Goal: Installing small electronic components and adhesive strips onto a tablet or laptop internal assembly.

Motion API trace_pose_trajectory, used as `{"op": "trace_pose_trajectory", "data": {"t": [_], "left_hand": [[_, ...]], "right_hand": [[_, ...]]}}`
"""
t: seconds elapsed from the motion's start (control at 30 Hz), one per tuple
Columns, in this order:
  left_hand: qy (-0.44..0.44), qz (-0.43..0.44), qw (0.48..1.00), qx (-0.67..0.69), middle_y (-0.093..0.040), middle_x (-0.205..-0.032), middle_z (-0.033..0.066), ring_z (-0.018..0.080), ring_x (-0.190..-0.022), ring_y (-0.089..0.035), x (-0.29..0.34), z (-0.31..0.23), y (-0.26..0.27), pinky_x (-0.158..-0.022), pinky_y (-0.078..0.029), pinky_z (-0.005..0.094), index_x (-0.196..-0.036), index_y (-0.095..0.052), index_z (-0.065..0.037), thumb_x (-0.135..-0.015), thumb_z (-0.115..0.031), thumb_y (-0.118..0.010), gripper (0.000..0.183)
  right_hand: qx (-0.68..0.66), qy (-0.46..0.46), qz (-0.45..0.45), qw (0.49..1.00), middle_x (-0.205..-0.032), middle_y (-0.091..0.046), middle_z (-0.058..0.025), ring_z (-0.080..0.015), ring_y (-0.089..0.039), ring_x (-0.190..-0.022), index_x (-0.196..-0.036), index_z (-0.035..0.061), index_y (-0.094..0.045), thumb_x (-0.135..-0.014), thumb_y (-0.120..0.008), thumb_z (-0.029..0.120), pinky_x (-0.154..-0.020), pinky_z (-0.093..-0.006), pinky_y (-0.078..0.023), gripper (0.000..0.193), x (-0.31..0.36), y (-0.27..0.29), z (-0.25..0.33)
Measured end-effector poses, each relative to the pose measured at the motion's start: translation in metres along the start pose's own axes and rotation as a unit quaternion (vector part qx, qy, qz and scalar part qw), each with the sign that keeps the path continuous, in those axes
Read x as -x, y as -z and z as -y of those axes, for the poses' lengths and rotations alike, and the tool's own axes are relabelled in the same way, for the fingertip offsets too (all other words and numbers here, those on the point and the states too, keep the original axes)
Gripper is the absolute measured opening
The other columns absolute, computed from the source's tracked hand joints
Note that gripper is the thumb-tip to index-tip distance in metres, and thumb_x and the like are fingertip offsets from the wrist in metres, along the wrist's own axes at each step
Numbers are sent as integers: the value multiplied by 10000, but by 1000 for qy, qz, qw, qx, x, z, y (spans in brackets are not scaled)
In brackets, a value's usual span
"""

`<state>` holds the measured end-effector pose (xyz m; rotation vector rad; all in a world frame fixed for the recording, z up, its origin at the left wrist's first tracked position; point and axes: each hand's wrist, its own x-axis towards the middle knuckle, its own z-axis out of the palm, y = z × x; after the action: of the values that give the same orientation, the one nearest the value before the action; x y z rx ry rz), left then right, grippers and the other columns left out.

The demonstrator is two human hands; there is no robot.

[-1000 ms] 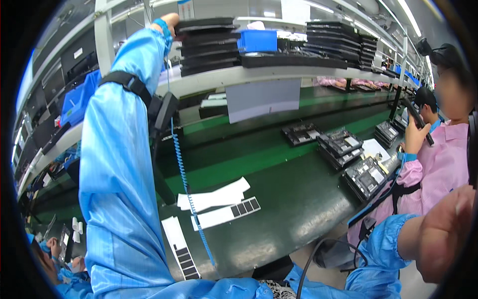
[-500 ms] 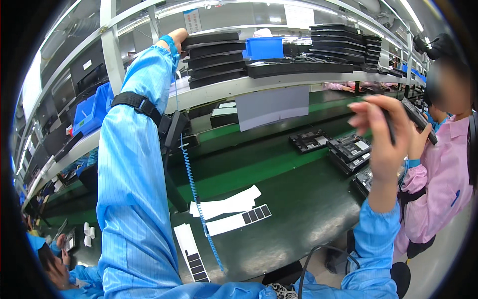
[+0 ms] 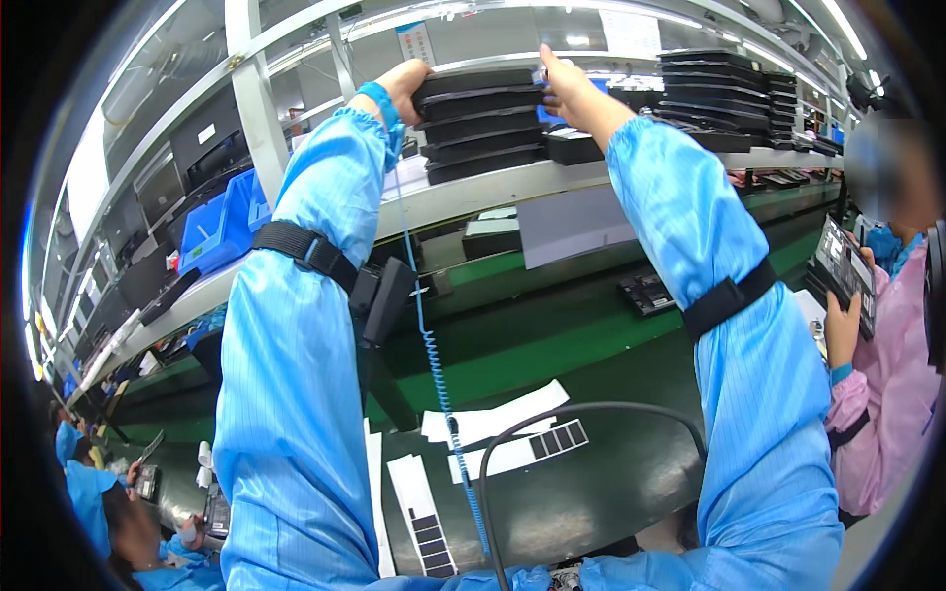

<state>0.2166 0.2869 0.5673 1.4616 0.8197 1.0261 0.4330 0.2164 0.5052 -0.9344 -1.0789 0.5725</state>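
Note:
A stack of flat black casings (image 3: 481, 133) stands on the raised shelf in front of me. My left hand (image 3: 402, 89), in a blue wrist strap, is closed round the left end of the top casing; its fingertips are hidden behind it. At the stack's right end is my right hand (image 3: 576, 97), thumb sticking up and apart from the bent fingers. Its fingertips come up to the casing's end, and I cannot tell whether they touch. A coiled blue cord (image 3: 434, 360) hangs down from the strap.
White strips with black rectangles (image 3: 517, 455) lie on the green bench (image 3: 611, 492). A black cable (image 3: 581, 405) loops above it. More casings (image 3: 711, 97) are stacked farther right. Blue bins (image 3: 219, 225) sit at left. A person in pink (image 3: 892, 325) holds a device at right.
My right hand has swung from above the bench at right up to the right end of the stack. The left hand stays at the left end. The view has shifted left.

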Motion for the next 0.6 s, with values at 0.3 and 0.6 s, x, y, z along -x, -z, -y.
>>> {"op": "trace_pose_trajectory", "data": {"t": [0.3, 0.6], "left_hand": [[-118, -43, 992, -7, -652, -954, 172, 319, -810, -681, 17, -6, -21, -752, -580, 450, -1008, -564, 10, -893, -117, -490, 187], [-151, 59, 987, -5, -673, -928, 138, 285, -872, -650, 84, -34, 51, -816, -520, 493, -959, -616, -45, -877, -173, -473, 208]], "right_hand": [[66, 38, -164, 984, -944, -636, -140, -232, -592, -829, -991, -39, -619, -775, -637, 300, -756, -379, -466, 402, -44, -21, 9], [-88, 101, -60, 989, -957, -635, -144, -275, -622, -895, -1021, 4, -608, -818, -611, 266, -730, -443, -513, 332, 68, -71, 56]]}}
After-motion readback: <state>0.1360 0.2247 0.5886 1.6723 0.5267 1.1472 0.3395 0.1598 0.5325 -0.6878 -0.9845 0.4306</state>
